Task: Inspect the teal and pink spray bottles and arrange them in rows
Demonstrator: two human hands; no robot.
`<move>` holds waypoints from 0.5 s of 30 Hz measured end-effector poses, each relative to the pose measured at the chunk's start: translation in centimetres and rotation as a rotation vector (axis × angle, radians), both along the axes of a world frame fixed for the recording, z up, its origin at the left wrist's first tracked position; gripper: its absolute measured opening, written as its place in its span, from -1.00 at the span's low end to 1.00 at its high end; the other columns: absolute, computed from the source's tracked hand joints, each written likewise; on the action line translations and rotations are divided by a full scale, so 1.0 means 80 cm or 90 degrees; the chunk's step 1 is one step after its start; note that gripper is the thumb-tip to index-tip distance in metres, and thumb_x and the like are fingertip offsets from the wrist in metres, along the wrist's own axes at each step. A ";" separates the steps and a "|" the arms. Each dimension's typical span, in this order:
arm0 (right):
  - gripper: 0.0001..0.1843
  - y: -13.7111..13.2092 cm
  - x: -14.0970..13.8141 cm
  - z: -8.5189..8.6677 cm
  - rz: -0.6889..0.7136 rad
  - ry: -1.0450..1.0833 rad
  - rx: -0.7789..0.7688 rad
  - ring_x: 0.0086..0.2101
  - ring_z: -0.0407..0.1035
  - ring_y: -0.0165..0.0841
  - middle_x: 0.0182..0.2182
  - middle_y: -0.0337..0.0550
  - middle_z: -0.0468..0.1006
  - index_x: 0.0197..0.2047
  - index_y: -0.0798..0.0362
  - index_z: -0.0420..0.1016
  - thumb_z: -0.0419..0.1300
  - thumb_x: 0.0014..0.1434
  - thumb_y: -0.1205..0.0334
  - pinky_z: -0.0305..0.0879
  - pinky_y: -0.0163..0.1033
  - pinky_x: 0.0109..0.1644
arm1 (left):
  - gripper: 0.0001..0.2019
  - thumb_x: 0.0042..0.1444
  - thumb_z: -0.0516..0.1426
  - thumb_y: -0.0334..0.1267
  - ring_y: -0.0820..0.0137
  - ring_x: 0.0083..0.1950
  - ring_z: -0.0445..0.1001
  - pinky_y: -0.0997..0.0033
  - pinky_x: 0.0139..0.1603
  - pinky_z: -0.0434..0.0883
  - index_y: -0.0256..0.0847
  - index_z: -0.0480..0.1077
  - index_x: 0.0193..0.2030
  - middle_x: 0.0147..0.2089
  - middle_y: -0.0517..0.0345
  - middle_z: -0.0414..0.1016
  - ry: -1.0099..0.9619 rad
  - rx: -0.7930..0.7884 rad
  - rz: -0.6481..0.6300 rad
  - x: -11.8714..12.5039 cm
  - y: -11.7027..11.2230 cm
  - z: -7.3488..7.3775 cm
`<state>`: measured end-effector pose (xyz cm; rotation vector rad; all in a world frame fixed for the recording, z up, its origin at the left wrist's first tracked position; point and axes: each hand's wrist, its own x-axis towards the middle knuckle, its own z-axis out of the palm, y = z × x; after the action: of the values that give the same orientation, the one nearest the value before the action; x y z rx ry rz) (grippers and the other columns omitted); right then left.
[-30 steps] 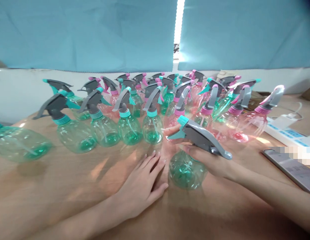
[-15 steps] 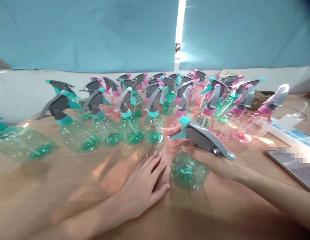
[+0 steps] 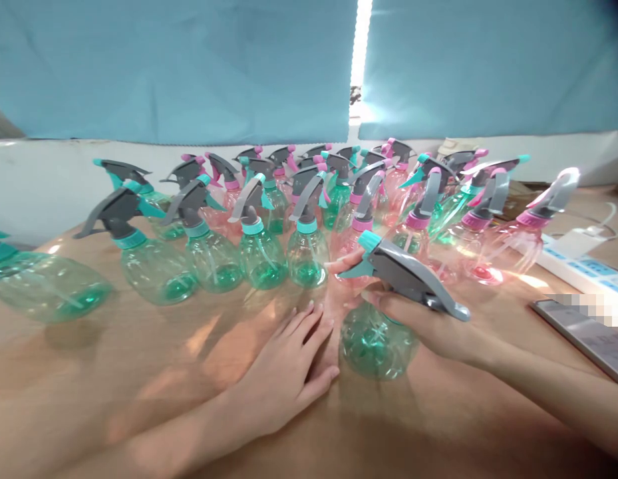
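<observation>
Right hand [image 3: 423,326] wrapped about the neck of a spray bottle [image 3: 376,349], near the middle of my view, fingers closed under its grey head [image 3: 403,273]. Index finger [image 3: 341,263] reaches out by the teal trigger [image 3: 357,267]. Bottle: clear green, nozzle pointing away and a little left, head's tail sloping back over the wrist; whether its base touches the counter [image 3: 139,359] I cannot tell. Left hand [image 3: 283,372] loose, holding nothing, laid palm down on the wood, thumb spread toward the bottle but apart from it. Beyond that hand I count four green sprayers [image 3: 263,261] in a row, all upright or nearly so; a fifth [image 3: 49,283] is cut off at my left edge. Front row to the right: pink sprayers [image 3: 511,246]. Both colours crowd together behind, overlapping too much for me to count. Far right: phone [image 3: 578,336] flat on the counter, power strip [image 3: 583,266] past it. Blue curtain [image 3: 163,73] backs everything, one bright gap.
</observation>
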<state>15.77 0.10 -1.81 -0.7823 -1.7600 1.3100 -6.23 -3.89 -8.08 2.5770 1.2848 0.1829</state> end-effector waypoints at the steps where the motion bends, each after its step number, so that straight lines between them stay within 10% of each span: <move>1: -0.52 0.000 0.000 -0.001 0.001 0.000 0.004 -0.49 0.30 -0.39 -0.49 -0.34 0.38 0.06 -0.19 0.41 0.04 0.16 0.47 0.37 -0.24 -0.34 | -0.42 0.33 0.00 -0.02 0.13 0.45 -0.05 -0.06 0.37 0.09 -0.27 0.05 0.39 0.42 -0.07 0.07 -0.005 -0.001 -0.001 0.000 0.000 0.000; 15: -0.56 0.001 0.005 -0.007 -0.073 -0.091 0.083 -0.46 0.39 -0.33 -0.50 -0.31 0.44 -0.01 -0.18 0.46 0.07 0.11 0.45 0.37 -0.25 -0.41 | -0.42 0.32 0.02 -0.02 0.09 0.44 -0.04 -0.08 0.36 0.09 -0.22 0.05 0.39 0.41 -0.08 0.09 -0.032 -0.006 0.005 0.001 -0.001 0.001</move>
<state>16.15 0.22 -2.37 -0.9073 -1.8632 1.0760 -6.16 -3.94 -8.00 2.5432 1.2743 0.2415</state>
